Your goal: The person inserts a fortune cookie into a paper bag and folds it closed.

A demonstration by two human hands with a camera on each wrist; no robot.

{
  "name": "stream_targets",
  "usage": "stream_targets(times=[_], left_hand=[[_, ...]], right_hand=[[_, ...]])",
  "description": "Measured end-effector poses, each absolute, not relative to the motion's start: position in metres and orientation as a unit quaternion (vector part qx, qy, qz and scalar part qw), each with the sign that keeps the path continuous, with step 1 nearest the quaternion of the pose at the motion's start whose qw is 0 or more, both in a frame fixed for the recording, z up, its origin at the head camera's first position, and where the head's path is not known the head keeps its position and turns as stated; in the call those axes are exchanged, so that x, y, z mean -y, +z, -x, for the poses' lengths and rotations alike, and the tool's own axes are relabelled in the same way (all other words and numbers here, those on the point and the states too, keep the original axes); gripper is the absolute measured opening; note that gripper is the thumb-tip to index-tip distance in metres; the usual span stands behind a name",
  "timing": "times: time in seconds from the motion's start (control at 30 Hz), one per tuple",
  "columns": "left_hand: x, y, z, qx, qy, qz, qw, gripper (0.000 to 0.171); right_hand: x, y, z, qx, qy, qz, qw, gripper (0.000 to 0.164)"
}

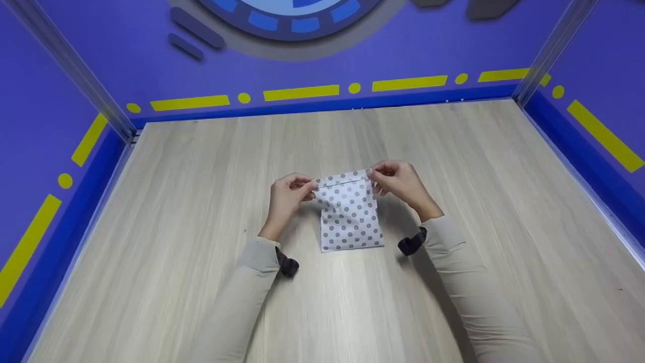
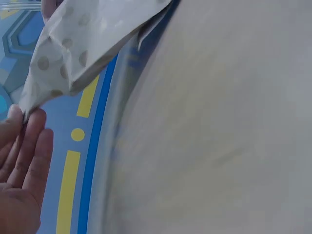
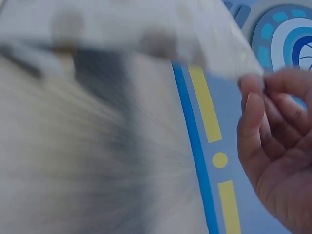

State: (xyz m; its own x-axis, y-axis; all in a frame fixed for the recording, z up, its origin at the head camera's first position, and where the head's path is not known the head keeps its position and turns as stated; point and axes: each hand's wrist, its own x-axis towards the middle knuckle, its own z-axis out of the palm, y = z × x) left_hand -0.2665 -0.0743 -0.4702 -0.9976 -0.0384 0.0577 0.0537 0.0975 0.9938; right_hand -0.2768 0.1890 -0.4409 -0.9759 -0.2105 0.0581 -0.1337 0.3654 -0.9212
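A white paper bag with grey polka dots [image 1: 350, 214] hangs between both hands in the middle of the head view, its top edge farthest from the person. A crease or folded strip runs across its top. My left hand [image 1: 289, 199] pinches the top left corner between thumb and fingers. At the top right corner, my right hand [image 1: 400, 181] does the same. The left wrist view shows the dotted bag [image 2: 73, 53] narrowing to the pinched corner, with the other left fingers [image 2: 36, 161] extended. In the right wrist view the bag [image 3: 117, 24] is blurred above the right hand [image 3: 282, 136].
A pale wood-grain table [image 1: 191, 201] lies under the hands. Blue-purple panels [image 1: 322, 65] with yellow dashes and dots stand along its back and both sides. Black wrist cameras [image 1: 288, 266] are strapped over the light sleeves [image 1: 237, 302].
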Motion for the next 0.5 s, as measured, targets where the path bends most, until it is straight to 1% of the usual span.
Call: stream_targets(times=[0.23, 0.4, 0.5], left_hand=[[0.069, -0.472, 0.27, 0.743, -0.667, -0.026, 0.048, 0.017], [0.067, -0.472, 0.27, 0.76, -0.648, -0.034, 0.036, 0.015], [0.067, -0.474, 0.27, 0.768, -0.638, -0.045, 0.024, 0.017]], right_hand=[[-0.186, -0.444, 0.283, -0.834, -0.547, 0.061, 0.041, 0.031], [-0.184, -0.449, 0.288, -0.836, -0.546, 0.025, 0.055, 0.032], [-0.183, -0.453, 0.29, -0.835, -0.547, 0.003, 0.065, 0.033]])
